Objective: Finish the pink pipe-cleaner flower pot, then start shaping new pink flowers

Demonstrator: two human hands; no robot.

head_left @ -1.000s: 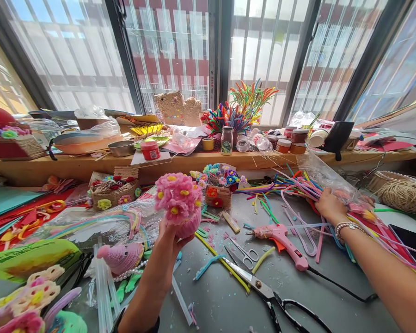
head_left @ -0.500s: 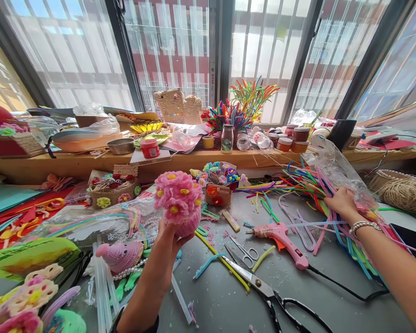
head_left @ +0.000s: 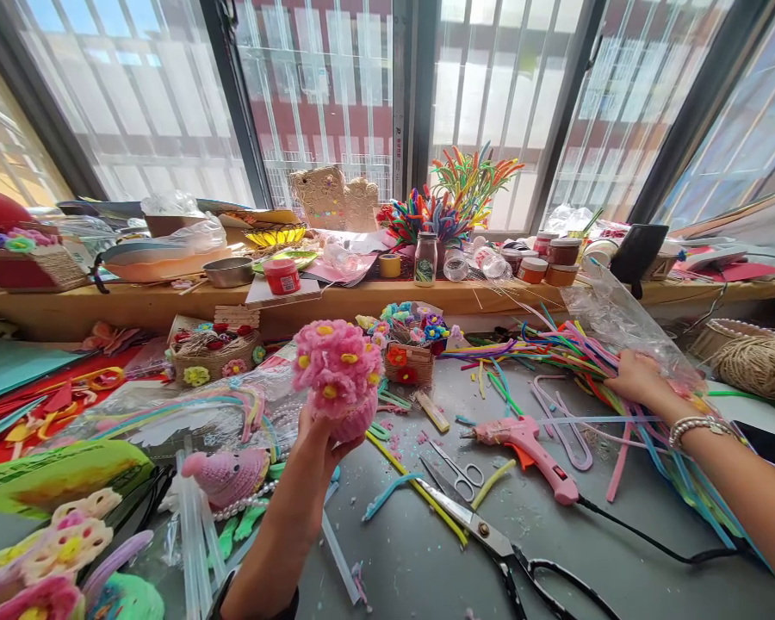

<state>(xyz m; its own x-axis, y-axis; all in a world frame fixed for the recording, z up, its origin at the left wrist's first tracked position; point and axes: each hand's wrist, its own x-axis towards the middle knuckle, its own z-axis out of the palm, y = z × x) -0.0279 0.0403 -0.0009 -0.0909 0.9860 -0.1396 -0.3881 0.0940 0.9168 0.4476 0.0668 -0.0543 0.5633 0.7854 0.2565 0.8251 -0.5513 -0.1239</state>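
My left hand (head_left: 323,435) is closed around the pink base of a pot of fluffy pink flowers (head_left: 337,366) with yellow centres, held upright above the table. At the right, my right hand (head_left: 642,383), a beaded bracelet at its wrist, reaches into a loose bundle of colourful pipe cleaners (head_left: 574,344). Its fingers are bent over the strands, their tips partly hidden. A clear plastic bag (head_left: 626,314) lies against that hand. Between my hands rest a pink glue gun (head_left: 533,452), large black-handled scissors (head_left: 484,530) and small scissors (head_left: 461,472).
Glue sticks (head_left: 197,525) and a pink crocheted piece (head_left: 229,474) lie at the left. Behind stand a flower-filled woven box (head_left: 410,363) and another woven box (head_left: 203,357). A twine roll (head_left: 755,357) sits at the far right. Jars (head_left: 424,260) line the windowsill.
My right hand has shifted slightly right among the pipe cleaners, and some pink strands near it have moved. My left hand still holds the pink flowers in nearly the same place.
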